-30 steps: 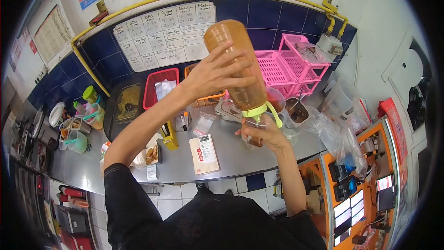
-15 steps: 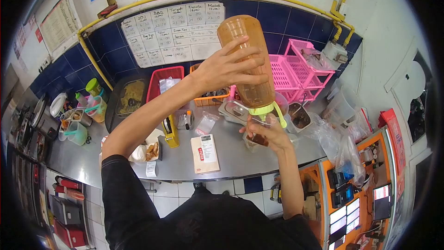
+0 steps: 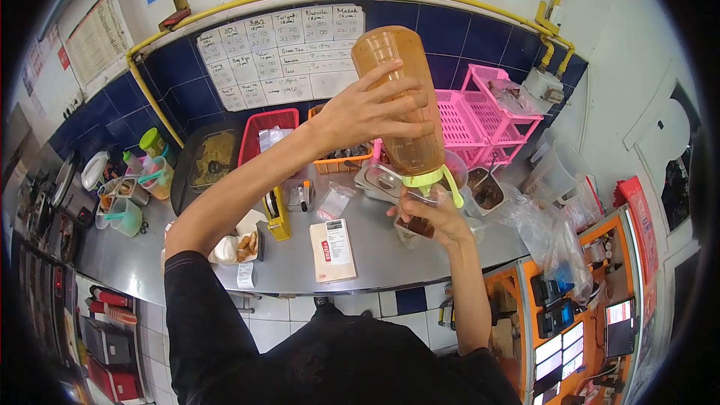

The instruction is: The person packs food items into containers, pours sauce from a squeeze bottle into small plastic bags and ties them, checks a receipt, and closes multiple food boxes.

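Note:
My left hand (image 3: 382, 109) is wrapped round a large squeeze bottle (image 3: 409, 150) of brown sauce, held upside down with its lime-green cap (image 3: 424, 178) pointing downward. Just under the nozzle, my right hand (image 3: 439, 217) is closed round a small clear plastic cup (image 3: 426, 195), partly hidden by the fingers. Below that hand, a clear tub (image 3: 409, 240) with something dark brown inside rests on the steel counter (image 3: 390, 270). A pale printed packet (image 3: 334, 250) lies to the left of it.
A yellow tape dispenser (image 3: 277, 217) and an opened food box (image 3: 247, 247) stand on the left. Behind are a red basket (image 3: 262, 120), an orange basket (image 3: 345, 163) and a pink rack (image 3: 480, 124). A tub with a spoon (image 3: 487, 189) and plastic bags (image 3: 566, 255) are on the right.
The bottle and both hands stay almost in place; the bottle has dipped only slightly. Nothing has been let go or taken hold of.

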{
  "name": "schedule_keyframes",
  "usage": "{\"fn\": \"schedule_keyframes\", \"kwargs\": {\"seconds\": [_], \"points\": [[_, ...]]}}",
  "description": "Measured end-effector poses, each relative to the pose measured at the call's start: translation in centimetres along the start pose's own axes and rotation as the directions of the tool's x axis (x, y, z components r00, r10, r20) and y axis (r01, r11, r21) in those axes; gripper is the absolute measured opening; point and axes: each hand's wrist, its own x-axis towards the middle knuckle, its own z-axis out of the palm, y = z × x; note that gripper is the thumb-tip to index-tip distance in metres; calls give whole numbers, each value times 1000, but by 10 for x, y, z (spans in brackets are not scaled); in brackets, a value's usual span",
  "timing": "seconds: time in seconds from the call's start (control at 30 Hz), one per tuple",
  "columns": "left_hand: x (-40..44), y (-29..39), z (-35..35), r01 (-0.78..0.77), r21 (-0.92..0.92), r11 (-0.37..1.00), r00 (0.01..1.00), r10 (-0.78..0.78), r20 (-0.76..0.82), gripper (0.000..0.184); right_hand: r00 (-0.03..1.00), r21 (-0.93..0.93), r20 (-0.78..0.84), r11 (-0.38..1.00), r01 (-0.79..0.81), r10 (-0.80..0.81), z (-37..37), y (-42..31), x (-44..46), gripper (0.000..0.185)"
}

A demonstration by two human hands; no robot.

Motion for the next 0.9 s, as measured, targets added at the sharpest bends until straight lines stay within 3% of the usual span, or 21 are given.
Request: {"fn": "schedule_keyframes", "kwargs": {"seconds": [0.2,0.27,0.33,0.4,0.43,0.47,0.5,0.53,0.6,0.63,0.7,0.73,0.83,0.9], "points": [[-8,6,8,57,-21,998,997,-56,43,67,999,-16,12,999,31,-30,-2,-6,-6,31],[-21,16,19,191,-94,977,979,-183,88,63,1000,-59,16,998,1,0,-2,-8,-12,30],[-34,30,25,219,-176,960,975,-208,80,69,1000,-60,-7,998,-20,20,-5,-6,-16,29],[-45,50,29,400,-264,878,916,-375,141,84,994,-75,25,992,-105,107,-15,3,-19,28],[-50,62,35,386,-270,882,922,-360,143,84,993,-59,-12,991,-119,118,-14,5,-23,28],[-56,76,43,472,-335,815,880,-458,124,89,994,-43,-26,993,-110,109,-16,9,-24,28],[-63,93,51,546,-406,733,827,-548,124,94,990,-105,-55,985,-134,129,-19,16,-28,30],[-69,111,61,529,-425,734,841,-522,145,94,985,-160,-91,974,-162,149,-22,27,-34,33],[-83,153,82,681,-532,504,666,-728,162,91,984,-137,-136,982,-131,112,-28,59,-47,37],[-91,174,93,670,-549,500,679,-711,181,91,986,-155,-148,983,-101,78,-34,73,-53,41],[-113,217,112,886,-464,21,295,-797,528,90,971,-133,-234,987,-85,52,-44,106,-65,45],[-126,234,125,886,-463,14,293,-790,538,90,957,-131,-288,989,-63,23,-45,116,-72,50],[-142,259,139,935,-292,-200,72,-701,709,94,922,-159,-384,987,-3,-59,-34,122,-79,56],[-146,258,147,927,-314,-206,89,-692,717,99,907,-188,-404,981,44,-118,-28,118,-77,58]]}}
